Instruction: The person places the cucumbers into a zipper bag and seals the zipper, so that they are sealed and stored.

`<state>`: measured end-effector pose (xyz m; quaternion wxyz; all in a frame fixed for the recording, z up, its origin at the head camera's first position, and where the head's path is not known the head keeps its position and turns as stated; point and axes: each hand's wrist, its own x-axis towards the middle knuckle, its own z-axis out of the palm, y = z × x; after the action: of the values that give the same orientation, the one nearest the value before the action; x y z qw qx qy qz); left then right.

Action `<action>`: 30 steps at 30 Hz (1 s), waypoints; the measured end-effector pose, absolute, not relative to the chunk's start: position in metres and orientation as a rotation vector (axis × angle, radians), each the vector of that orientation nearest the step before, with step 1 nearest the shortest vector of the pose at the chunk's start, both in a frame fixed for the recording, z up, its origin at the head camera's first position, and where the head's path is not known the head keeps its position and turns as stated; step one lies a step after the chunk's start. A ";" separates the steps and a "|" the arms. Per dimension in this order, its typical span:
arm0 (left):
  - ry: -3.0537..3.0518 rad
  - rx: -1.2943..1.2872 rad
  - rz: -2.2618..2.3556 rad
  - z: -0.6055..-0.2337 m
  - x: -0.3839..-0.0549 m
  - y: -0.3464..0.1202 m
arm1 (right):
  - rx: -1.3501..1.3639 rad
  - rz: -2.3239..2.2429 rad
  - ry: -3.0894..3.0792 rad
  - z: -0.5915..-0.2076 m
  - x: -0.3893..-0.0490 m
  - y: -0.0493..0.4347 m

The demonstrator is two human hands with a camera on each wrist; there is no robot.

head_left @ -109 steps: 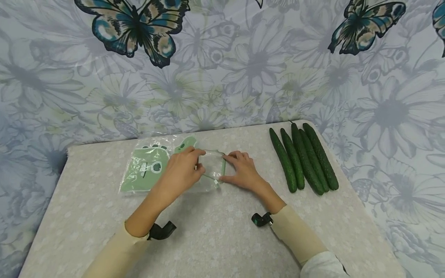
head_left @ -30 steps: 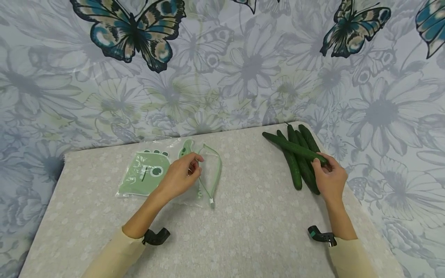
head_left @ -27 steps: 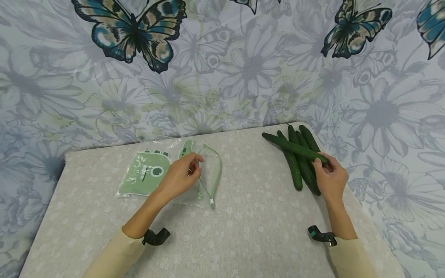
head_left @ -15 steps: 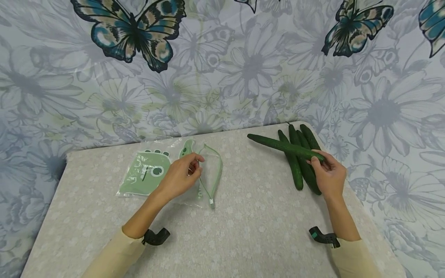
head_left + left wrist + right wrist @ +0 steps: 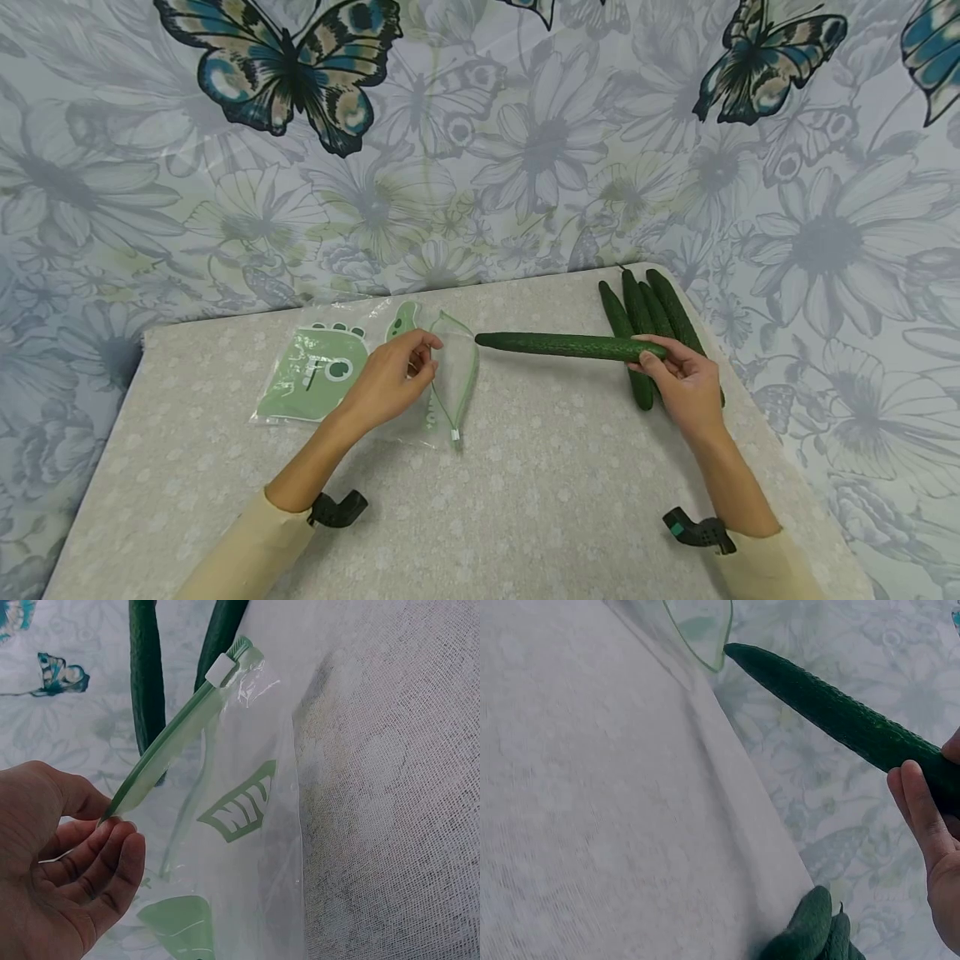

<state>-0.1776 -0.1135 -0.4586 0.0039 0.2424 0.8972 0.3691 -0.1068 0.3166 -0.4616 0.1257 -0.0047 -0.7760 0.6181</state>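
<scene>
My left hand [image 5: 386, 375] pinches one side of the mouth of a clear zip bag [image 5: 311, 383] with a green cartoon print, lying on the table. The bag's green-edged mouth gapes toward the right, with the white slider [image 5: 220, 670] at its near end. My right hand [image 5: 690, 387] grips a long cucumber [image 5: 555, 344] by its right end, fingers and thumb round it. The cucumber lies nearly level, its far tip at the edge of the bag's mouth. In the right wrist view the tip [image 5: 735, 651] appears beside the green rim.
Several more cucumbers [image 5: 618, 312] lie side by side at the table's back right, partly behind my right hand. A pale patterned cloth [image 5: 525, 500] covers the table. A wall with butterflies and flowers [image 5: 540, 150] rises directly behind it.
My right hand has left the bag's mouth, picked up a cucumber from the row and swung it left to the bag. My left hand has stayed at the mouth, which now gapes wider.
</scene>
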 end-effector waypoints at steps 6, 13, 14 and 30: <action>2.814 0.752 1.156 -0.459 -0.178 -0.114 | 0.045 1.805 -2.377 -0.463 -0.107 0.300; 2.806 0.750 1.169 -0.459 -0.178 -0.113 | 0.164 1.868 -2.390 -0.471 -0.113 0.280; 2.806 0.750 1.171 -0.459 -0.178 -0.112 | 0.177 1.880 -2.388 -0.472 -0.114 0.277; 2.767 0.815 1.249 -0.456 -0.179 -0.100 | 0.204 2.082 -2.320 -0.497 -0.130 0.225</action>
<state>-0.1790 -0.1002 -0.4561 -0.0010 0.2593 0.8803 0.3972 -0.1300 0.2251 -0.4967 0.0088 0.0654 -0.7426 0.6665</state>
